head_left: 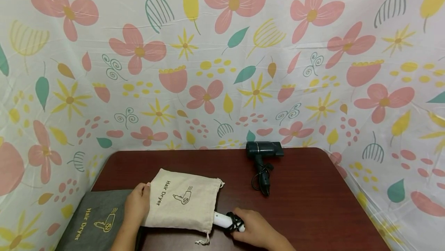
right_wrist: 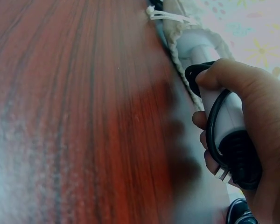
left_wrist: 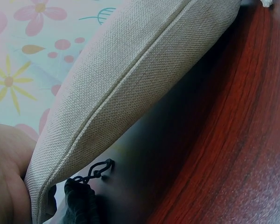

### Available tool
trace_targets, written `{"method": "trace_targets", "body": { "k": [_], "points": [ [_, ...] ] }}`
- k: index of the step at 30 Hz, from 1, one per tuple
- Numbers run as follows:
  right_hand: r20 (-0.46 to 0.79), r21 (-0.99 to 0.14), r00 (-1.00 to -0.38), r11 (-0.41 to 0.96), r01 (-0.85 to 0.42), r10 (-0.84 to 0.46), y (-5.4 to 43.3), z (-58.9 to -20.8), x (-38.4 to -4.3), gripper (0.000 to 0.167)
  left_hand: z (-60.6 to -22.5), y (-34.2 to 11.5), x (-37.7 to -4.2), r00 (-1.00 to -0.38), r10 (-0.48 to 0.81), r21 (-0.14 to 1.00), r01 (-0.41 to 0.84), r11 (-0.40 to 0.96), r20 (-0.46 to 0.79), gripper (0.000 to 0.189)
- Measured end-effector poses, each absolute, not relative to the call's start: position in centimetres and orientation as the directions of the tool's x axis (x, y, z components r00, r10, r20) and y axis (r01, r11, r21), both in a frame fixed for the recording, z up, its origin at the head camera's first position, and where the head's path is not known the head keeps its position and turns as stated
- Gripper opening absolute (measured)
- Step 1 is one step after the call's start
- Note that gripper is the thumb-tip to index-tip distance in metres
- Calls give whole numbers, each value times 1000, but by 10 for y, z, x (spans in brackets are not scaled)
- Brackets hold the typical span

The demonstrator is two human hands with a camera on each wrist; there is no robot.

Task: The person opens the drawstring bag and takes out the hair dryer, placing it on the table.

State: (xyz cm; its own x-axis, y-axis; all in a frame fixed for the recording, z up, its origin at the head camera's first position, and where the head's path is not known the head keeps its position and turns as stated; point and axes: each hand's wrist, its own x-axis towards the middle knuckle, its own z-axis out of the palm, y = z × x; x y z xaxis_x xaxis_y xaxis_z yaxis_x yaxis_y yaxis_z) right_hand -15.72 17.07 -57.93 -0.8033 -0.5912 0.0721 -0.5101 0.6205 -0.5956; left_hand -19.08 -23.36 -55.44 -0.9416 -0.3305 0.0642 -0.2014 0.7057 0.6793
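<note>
A beige drawstring bag (head_left: pixel 174 212) printed "Hair Dryer" is held at its left end by my left hand (head_left: pixel 138 200), which pinches the cloth. In the left wrist view the bag's seamed side (left_wrist: pixel 116 88) bulges above the table. My right hand (head_left: pixel 255 228) grips the white handle of a hair dryer (head_left: pixel 221 219), its black cord wound round the handle. In the right wrist view the white handle (right_wrist: pixel 228 114) runs into the bag's open mouth, thumb over the cord. The hair dryer's head is hidden inside the bag.
A dark green hair dryer (head_left: pixel 264 150) with its cord bundled lies at the back right of the brown table (head_left: pixel 313 204). Under my left forearm is a grey "Hair Dryer" bag (head_left: pixel 94 208) at the table's left edge. A flowered curtain (head_left: pixel 215 50) surrounds the table.
</note>
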Motion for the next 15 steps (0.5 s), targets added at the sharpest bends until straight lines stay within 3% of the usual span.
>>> {"method": "trace_targets", "body": {
  "k": [15],
  "points": [
    [90, -605, -797, 602, -520, -598, 175, -582, -157, 35, -553, -234, -191, -943, -327, 670, -207, 712, 56, 36]
  ]
}}
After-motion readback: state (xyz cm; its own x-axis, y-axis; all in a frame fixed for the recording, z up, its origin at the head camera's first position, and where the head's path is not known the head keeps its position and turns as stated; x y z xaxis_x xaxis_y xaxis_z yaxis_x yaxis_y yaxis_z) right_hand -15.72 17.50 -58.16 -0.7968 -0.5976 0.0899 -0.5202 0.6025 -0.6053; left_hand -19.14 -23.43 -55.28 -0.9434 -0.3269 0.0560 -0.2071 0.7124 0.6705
